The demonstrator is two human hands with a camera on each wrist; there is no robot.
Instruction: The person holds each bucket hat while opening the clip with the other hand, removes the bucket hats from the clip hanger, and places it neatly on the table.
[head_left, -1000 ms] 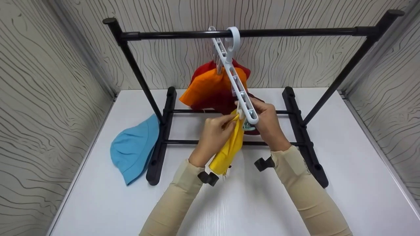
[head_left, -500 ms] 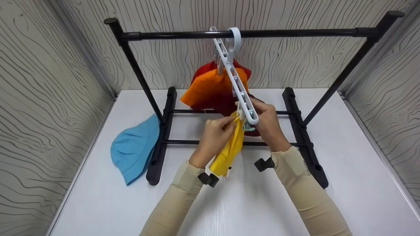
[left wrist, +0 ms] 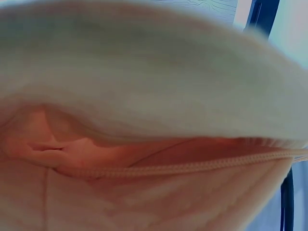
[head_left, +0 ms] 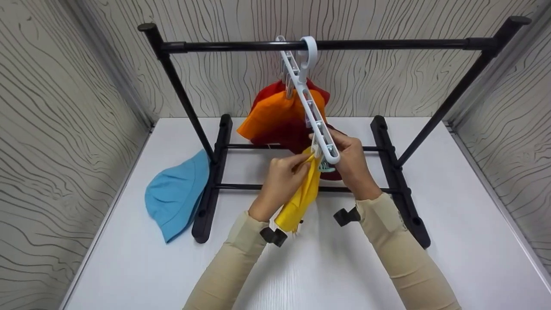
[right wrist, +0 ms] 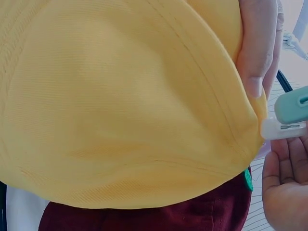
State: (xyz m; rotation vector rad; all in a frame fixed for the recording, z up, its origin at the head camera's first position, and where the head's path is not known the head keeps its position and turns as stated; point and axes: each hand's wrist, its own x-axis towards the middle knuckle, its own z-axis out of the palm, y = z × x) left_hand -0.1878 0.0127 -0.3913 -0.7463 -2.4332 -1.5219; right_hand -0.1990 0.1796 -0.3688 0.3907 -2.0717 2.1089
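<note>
A yellow hat (head_left: 299,196) hangs below the front end of a white clip hanger (head_left: 309,103). My left hand (head_left: 282,178) pinches the hat's edge close to a white clip (head_left: 316,148). On the other side of the hanger, my right hand (head_left: 353,161) grips that clip with curled fingers, partly hidden by the hanger. In the right wrist view, the white clip (right wrist: 276,129) meets the hat's edge beside a teal clip (right wrist: 293,106); whether it bites the cloth is unclear. The yellow hat's inside fills the left wrist view, with a cord (left wrist: 192,166) across it.
An orange hat (head_left: 275,110), a red hat (head_left: 269,90) and a maroon hat (head_left: 280,137) hang farther back. The hanger hooks over a black rack's bar (head_left: 387,44). A blue hat (head_left: 176,193) lies on the white table (head_left: 129,275), against the rack's left foot (head_left: 205,211).
The view shifts very slightly. Both hands stay at the clip and the yellow hat's edge, with almost no visible motion.
</note>
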